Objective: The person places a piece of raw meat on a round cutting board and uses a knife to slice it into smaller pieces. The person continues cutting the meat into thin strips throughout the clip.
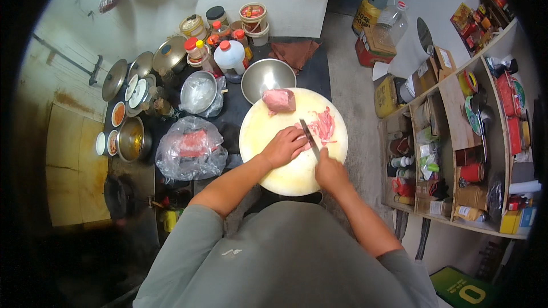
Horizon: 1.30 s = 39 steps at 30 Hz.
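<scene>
My right hand (332,172) is closed around the handle of a kitchen knife (310,137), its blade upright beside raw meat slices (305,144). The fingers of my left hand (284,148) press down on those slices, close to the left side of the blade. Both hands are over a round, pale cutting board (274,179). Thin strips of raw meat (325,125) lie in a loose pile to the right of the knife. A larger chunk of raw meat (279,100) rests near the board's far edge.
Behind the board is an empty steel bowl (269,78). To the left, a clear plastic bag (192,167) holds red meat, with a bag-lined metal bowl (198,92) beyond it. Bottles and tubs (231,57) crowd the counter's back. Wooden shelves (454,111) stand at the right.
</scene>
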{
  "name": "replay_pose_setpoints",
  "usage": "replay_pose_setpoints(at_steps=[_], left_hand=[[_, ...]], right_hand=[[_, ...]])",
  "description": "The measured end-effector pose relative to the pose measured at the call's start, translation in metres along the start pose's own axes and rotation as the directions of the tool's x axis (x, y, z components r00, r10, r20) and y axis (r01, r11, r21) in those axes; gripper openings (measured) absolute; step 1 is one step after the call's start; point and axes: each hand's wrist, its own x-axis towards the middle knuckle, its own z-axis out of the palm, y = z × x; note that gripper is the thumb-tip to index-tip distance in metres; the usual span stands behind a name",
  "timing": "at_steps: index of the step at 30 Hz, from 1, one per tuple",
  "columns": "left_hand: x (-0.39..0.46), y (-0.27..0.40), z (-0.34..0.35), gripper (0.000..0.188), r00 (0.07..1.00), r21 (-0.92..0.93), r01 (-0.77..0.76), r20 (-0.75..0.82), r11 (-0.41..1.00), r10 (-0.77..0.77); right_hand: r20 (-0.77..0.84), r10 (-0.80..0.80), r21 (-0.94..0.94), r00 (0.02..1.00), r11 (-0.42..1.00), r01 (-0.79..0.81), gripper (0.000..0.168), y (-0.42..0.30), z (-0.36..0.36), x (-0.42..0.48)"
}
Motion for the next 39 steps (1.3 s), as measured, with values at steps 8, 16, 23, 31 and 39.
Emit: replay_pose_setpoints(at_steps=[8, 16, 23, 31, 39], left_hand=[[-0.003, 0.001, -0.003, 0.028, 0.998, -0.065, 0.064, 0.024, 0.996, -0.063], [-0.005, -0.001, 0.001, 0.028, 0.999, -0.049, 0.019, -0.036, 0.999, -0.020], [-0.004, -0.004, 0.003, 0.029, 0.998, -0.087, 0.004, -0.057, 0.996, -0.009], [-0.006, -0.014, 0.008, 0.030, 0.998, -0.031, -0.037, -0.045, 0.999, 0.035], [-0.007, -0.008, 0.002, 0.030, 0.999, -0.034, -0.023, 0.024, 0.999, 0.024]], right_hand=[[-0.069, 0.062, 0.056, 0.996, 0.997, -0.058, 0.033, 0.007, -0.016, 0.003], [0.034, -0.053, -0.123, 0.998, 0.991, 0.056, 0.023, -0.023, -0.035, -0.018], [0.009, -0.091, -0.100, 0.996, 0.991, 0.091, 0.020, -0.026, -0.027, -0.003], [0.127, 0.002, -0.083, 0.992, 0.997, 0.009, 0.036, -0.012, -0.025, 0.000], [0.050, -0.011, 0.005, 0.999, 1.000, 0.011, 0.033, 0.009, -0.015, 0.013]])
